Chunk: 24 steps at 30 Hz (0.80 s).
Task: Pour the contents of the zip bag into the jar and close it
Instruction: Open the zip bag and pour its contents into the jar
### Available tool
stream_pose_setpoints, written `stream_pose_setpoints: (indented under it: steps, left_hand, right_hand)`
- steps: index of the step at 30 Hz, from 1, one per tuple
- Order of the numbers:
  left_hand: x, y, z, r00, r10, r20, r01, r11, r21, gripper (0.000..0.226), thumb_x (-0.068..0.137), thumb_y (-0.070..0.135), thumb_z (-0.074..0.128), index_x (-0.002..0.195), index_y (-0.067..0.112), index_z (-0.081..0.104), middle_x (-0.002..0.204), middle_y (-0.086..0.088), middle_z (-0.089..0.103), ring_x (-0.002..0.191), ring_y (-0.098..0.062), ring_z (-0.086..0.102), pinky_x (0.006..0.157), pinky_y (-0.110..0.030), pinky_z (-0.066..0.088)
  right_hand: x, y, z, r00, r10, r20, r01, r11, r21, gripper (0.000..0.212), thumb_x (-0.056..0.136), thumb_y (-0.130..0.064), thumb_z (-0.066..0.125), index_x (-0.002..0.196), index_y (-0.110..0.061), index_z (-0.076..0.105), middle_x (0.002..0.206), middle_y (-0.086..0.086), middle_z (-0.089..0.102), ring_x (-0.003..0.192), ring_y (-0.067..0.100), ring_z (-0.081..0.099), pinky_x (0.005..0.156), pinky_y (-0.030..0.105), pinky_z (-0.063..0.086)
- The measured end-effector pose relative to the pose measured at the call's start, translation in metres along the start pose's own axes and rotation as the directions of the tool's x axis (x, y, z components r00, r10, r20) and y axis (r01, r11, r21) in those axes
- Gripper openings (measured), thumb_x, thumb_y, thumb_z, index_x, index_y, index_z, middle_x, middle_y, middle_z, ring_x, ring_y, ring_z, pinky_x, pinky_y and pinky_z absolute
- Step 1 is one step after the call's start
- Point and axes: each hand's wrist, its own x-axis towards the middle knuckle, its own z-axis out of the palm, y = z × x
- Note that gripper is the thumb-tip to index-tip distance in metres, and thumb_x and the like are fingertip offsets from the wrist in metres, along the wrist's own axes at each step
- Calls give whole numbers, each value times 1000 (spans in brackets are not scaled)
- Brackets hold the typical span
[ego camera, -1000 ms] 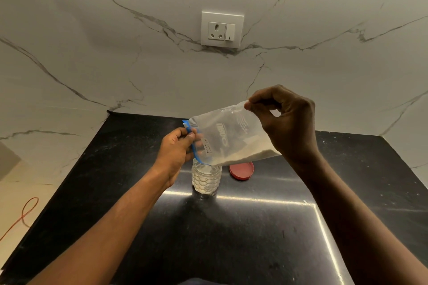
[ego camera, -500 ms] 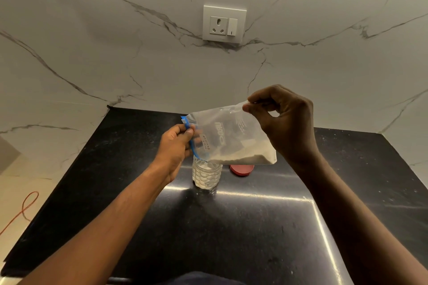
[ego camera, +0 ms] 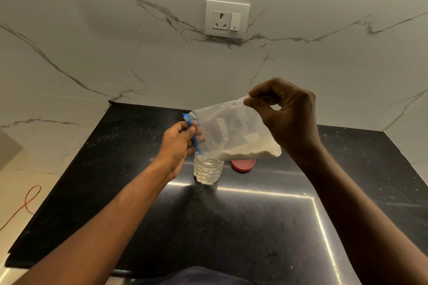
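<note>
A clear zip bag with a blue seal strip hangs tilted above the counter, white grains lying along its lower edge. My left hand pinches the blue mouth end, which sits right over the open top of a clear patterned jar. The jar stands upright on the counter and holds some white grains. My right hand pinches the bag's upper rear corner, holding that end higher. A red lid lies flat on the counter just right of the jar, partly hidden by the bag.
The black stone counter meets a white marbled wall behind and on both sides. A white socket with switch is on the back wall. An orange cable lies on the floor at the left.
The bag's mouth has come down a little closer to the jar's top. The view has shifted slightly; both hands keep the same grips.
</note>
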Motion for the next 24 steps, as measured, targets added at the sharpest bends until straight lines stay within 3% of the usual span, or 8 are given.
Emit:
stream_pose_setpoints:
  steps: [6,14,24]
  left_hand:
    - [3,0,0,1000,-2,-9,2,1000,-1,22,107,13,54,125,11,66,125,-11,73,113,-27,73,96,-47,60]
    - [4,1,1,999,47,4,-47,999,11,15,106,12,58,113,18,69,117,-6,74,105,-19,73,76,-24,64]
    - [2,1,-1,999,38,-2,-38,999,0,15,103,10,61,108,19,72,111,-5,76,105,-18,74,86,-29,63]
  right_hand:
    - [2,1,-1,1000,6,6,-6,1000,3,11,84,-7,86,91,-6,77,85,-3,74,76,8,72,74,13,57]
    - [4,0,-3,1000,13,-6,-13,1000,11,10,86,-9,86,92,-8,78,84,-3,75,77,8,73,74,12,57]
    - [3,-2,-3,1000,29,2,-29,1000,-4,10,85,-10,86,91,-7,78,84,-2,76,74,7,72,73,12,57]
